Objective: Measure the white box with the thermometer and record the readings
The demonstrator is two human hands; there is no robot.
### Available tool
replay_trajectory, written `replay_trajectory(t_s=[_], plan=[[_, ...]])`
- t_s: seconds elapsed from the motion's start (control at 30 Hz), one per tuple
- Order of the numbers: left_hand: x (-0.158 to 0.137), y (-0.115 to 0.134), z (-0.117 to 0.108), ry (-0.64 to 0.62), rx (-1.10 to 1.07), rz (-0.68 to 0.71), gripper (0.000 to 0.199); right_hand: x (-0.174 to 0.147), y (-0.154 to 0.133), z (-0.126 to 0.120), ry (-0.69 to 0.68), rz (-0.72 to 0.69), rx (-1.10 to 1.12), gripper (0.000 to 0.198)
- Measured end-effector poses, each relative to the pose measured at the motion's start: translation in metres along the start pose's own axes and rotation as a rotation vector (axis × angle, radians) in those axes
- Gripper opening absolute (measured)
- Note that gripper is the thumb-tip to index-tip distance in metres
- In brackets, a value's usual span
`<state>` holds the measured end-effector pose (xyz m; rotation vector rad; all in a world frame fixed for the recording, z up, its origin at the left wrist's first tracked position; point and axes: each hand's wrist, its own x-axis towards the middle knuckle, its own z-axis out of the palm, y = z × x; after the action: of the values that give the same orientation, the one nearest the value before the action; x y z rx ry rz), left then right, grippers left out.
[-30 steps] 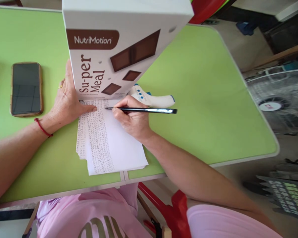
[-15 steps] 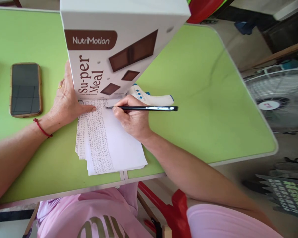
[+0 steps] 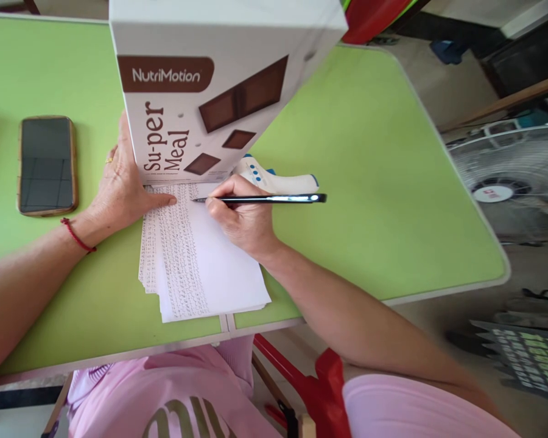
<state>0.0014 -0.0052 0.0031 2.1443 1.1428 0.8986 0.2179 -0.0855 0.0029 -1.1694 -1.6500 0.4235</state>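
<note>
A dark pen (image 3: 274, 198) lies pinched in my right hand (image 3: 246, 216), its tip at the upper part of a white sheet of paper (image 3: 232, 274). Rows of small handwriting cover the left part of this sheet; the right part is blank. More written sheets (image 3: 148, 261) stick out beneath it on the left. My left hand (image 3: 121, 188) rests spread at the lower left edge of a tall white box (image 3: 164, 36) marked NutriMotion, thumb stretched over the paper. Some of its fingers are hidden behind the box. The box stands over the top edge of the papers.
A smartphone (image 3: 47, 164) with a dark screen lies left of my left hand on the green table (image 3: 369, 182). Behind my right hand is a white and blue handheld device (image 3: 287, 182), partly hidden. A fan (image 3: 506, 188) stands beyond the table's right edge.
</note>
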Motion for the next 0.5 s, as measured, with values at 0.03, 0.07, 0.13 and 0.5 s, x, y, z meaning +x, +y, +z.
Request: replay_trajectory(t_s=[0.03, 0.07, 0.13, 0.5], plan=[[-0.0002, -0.0021, 0.0005, 0.006, -0.003, 0.011, 0.109, 0.0000, 0.0001, 0.0001, 0.002, -0.005, 0.002, 0.013], [-0.0004, -0.0039, 0.0009, 0.010, -0.006, 0.021, 0.108, 0.0000, 0.0003, 0.0001, 0.003, -0.007, 0.002, 0.013], [-0.0007, -0.0064, 0.0014, 0.015, -0.014, 0.038, 0.104, 0.0001, 0.0008, 0.0001, 0.007, -0.007, 0.001, 0.013], [0.0003, -0.0040, 0.0000, 0.009, 0.018, 0.047, 0.097, 0.0002, 0.0004, 0.0009, 0.019, 0.004, -0.041, 0.014]])
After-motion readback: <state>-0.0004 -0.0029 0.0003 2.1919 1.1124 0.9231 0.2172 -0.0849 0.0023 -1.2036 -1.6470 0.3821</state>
